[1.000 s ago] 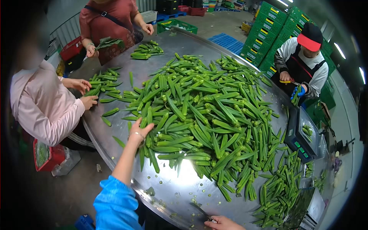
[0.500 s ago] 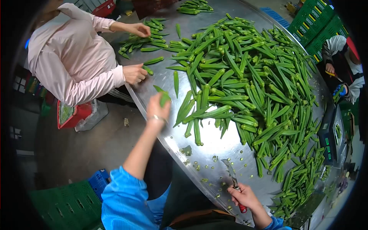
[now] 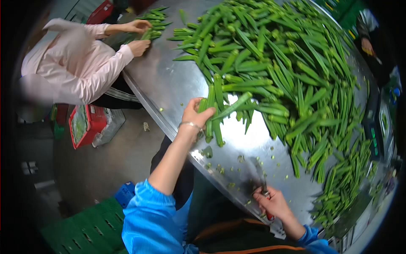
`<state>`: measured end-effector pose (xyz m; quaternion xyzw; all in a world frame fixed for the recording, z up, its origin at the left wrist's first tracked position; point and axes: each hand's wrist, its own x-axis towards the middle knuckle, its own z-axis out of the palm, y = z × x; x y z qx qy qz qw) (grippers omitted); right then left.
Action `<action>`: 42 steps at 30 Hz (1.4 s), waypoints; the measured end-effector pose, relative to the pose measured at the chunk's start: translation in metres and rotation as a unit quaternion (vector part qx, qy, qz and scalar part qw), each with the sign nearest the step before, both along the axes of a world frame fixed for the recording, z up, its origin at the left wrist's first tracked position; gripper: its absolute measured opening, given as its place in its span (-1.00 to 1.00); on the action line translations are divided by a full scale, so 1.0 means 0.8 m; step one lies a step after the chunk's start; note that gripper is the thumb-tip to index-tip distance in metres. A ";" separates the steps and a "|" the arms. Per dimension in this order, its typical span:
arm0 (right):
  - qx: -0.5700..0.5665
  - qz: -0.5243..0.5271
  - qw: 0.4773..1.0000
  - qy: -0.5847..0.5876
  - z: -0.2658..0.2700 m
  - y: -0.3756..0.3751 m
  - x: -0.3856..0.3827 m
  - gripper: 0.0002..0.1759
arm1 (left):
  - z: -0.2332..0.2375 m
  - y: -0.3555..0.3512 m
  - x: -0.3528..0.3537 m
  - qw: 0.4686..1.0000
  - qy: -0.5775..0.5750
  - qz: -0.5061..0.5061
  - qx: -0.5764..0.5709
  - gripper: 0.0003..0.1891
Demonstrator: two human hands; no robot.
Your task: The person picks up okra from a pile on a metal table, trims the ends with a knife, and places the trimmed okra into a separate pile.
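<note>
My left hand [image 3: 197, 115], with a bracelet at the wrist, is closed around okra pods [image 3: 202, 104] at the near left edge of a large okra heap [image 3: 270, 72]. Other pods lie right against its fingers and thumb. Lower right, my right hand [image 3: 272, 202] grips a knife [image 3: 270, 216] by its red handle. The blade points away from me over the metal table and is blurred. Small cut okra ends are scattered on the table around the blade and between my hands.
Across the metal table [image 3: 148, 80], a co-worker in a pink top [image 3: 91, 63] handles okra. Another person [image 3: 372, 42] stands far right, near a dark scale [image 3: 373, 122]. A red crate [image 3: 86, 127] and green crates [image 3: 86, 226] are on the floor at left.
My left hand, which held a green piece farther left, has moved right onto pods at the heap's edge. The co-worker's hands have come together over their okra. My view has shifted.
</note>
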<state>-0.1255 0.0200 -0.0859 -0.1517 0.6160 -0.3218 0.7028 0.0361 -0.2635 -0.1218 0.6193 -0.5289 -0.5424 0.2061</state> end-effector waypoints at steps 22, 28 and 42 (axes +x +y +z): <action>-0.098 -0.198 0.973 -0.064 0.022 0.051 -0.056 -0.43 | 0.015 0.122 -0.064 0.672 -0.123 -0.609 -0.403 -0.52; -0.249 -0.107 0.961 0.048 0.032 0.042 -0.058 -0.52 | 0.101 0.199 -0.045 0.945 -0.030 -0.278 -0.171 -0.61; -0.468 0.085 0.754 0.453 0.070 0.009 -0.036 -0.52 | 0.163 0.270 -0.011 0.982 0.065 -0.177 0.024 -0.59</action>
